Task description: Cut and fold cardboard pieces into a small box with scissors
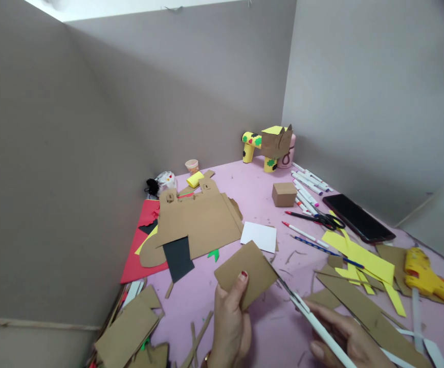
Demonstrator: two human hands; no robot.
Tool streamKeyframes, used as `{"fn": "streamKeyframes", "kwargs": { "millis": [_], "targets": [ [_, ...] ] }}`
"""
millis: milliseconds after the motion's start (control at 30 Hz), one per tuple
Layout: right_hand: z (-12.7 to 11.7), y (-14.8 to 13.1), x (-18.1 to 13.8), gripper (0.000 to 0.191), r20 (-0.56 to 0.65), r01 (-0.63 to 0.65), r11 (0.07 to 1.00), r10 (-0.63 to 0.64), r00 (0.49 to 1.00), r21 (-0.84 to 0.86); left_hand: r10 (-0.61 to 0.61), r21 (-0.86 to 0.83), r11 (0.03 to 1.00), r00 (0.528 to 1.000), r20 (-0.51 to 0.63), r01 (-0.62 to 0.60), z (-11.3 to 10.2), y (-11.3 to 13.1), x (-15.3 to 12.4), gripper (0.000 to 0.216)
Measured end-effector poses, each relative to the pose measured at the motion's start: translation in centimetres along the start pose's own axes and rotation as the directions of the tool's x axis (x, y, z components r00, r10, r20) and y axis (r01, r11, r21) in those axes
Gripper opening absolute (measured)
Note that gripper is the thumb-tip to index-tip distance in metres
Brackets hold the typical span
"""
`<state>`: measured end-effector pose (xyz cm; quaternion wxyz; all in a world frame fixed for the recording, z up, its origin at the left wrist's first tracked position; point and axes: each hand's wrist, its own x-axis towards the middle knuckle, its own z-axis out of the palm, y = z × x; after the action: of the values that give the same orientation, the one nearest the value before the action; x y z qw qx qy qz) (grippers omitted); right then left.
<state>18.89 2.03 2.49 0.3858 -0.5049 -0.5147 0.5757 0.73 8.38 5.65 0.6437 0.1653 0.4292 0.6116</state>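
Note:
A small brown cardboard piece is pinched in my left hand, the thumb lying on its face. My right hand grips a long white-handled cutting tool. Its thin dark blade lies along the right edge of the cardboard. Whether the tool is scissors or a knife I cannot tell. Just beyond the held piece lies a white card. Further left, a large cut cardboard shape with two tabs lies flat, near a black paper piece.
At the right are a phone, black scissors, several markers, yellow paper strips and a yellow glue gun. A cardboard box and a spotted yellow figure stand toward the back. Cardboard scraps lie front left.

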Motion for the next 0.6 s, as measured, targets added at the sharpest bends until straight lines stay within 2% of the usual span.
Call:
{"fn": "streamKeyframes", "kwargs": {
  "millis": [67, 267, 400, 500, 600],
  "targets": [
    [0.1, 0.2, 0.1, 0.050, 0.012, -0.009, 0.999, 0.009, 1.000, 0.033, 0.008, 0.002, 1.000, 1.000, 0.002, -0.008, -0.1, 0.0, 0.1, 0.048],
    [1.2, 1.2, 0.6, 0.047, -0.083, 0.029, 0.980, -0.013, 0.996, 0.195, -0.003, 0.043, 0.999, 1.000, -0.011, 0.003, -0.3, -0.1, 0.5, 0.044],
    [1.2, 1.8, 0.3, 0.051, -0.027, -0.080, 0.954, 0.092, 0.995, 0.289, 0.028, 0.042, 0.999, 0.998, -0.052, -0.026, -0.4, 0.2, 1.2, 0.043],
    [0.6, 1.3, 0.5, 0.059, 0.057, -0.175, 0.945, 0.165, 0.985, 0.275, 0.042, 0.056, 0.998, 0.997, -0.057, -0.039, -0.7, 0.5, 1.8, 0.043],
    [0.3, -0.2, 1.6, 0.060, -0.059, -0.138, 0.971, 0.152, 0.987, 0.194, 0.032, 0.093, 0.995, 0.999, -0.011, -0.030, -0.8, 0.3, 1.9, 0.047]
  ]
}}
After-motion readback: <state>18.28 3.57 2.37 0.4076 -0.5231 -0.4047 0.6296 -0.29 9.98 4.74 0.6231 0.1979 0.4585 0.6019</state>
